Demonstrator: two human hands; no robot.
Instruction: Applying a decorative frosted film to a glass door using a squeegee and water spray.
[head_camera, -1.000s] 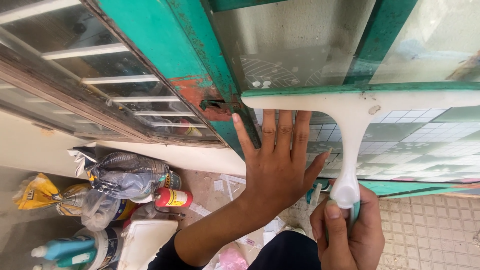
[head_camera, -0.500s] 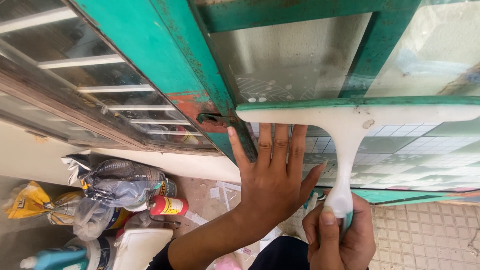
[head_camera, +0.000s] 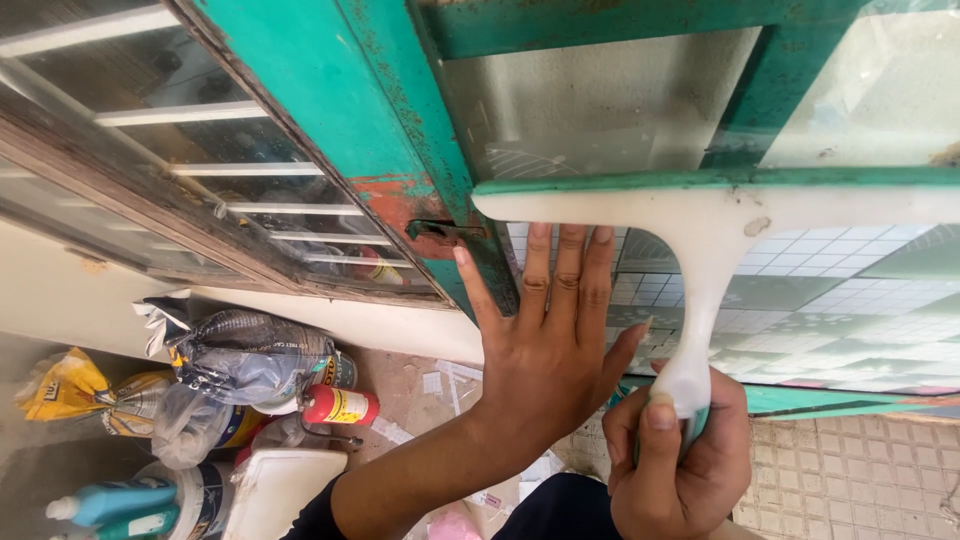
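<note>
My right hand (head_camera: 678, 462) grips the handle of a white squeegee (head_camera: 716, 225). Its long blade lies across the top of a glass pane (head_camera: 830, 300), just under a green crossbar of the door frame (head_camera: 330, 110). My left hand (head_camera: 555, 345) is pressed flat on the glass, fingers spread, beside the squeegee's neck and next to the frame's upright. A rusty red patch with a keyhole plate (head_camera: 435, 230) sits on the frame just left of my fingertips.
On the ground at lower left lie crumpled plastic bags (head_camera: 240, 355), a yellow packet (head_camera: 60, 385), a red and yellow can (head_camera: 340, 405), a white tub (head_camera: 275, 485) and a blue spray bottle (head_camera: 105, 500). Tiled pavement (head_camera: 860, 470) shows at lower right. A barred window (head_camera: 200, 170) is on the left.
The squeegee blade has slid up the pane to the green crossbar. My left hand stays flat on the glass.
</note>
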